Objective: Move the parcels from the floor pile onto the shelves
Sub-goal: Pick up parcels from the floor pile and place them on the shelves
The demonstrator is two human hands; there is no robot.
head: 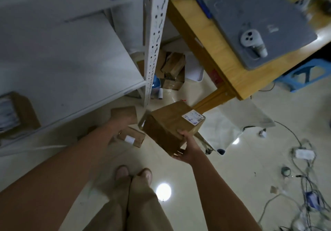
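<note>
While the right hand (186, 147) grips the near corner of the brown parcel (168, 123), thumb on top and fingers (177, 156) curled beneath, the left hand (123, 116) blurs just left of it; I cannot tell its grip. Beyond both hands stands the white shelf (71, 60).

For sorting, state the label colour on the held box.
White paper label with dark handwriting, on the brown cardboard box; head view.

Brown labelled parcel (170, 125), tilted, held above floor, smaller parcels (132, 138) lying below
</note>
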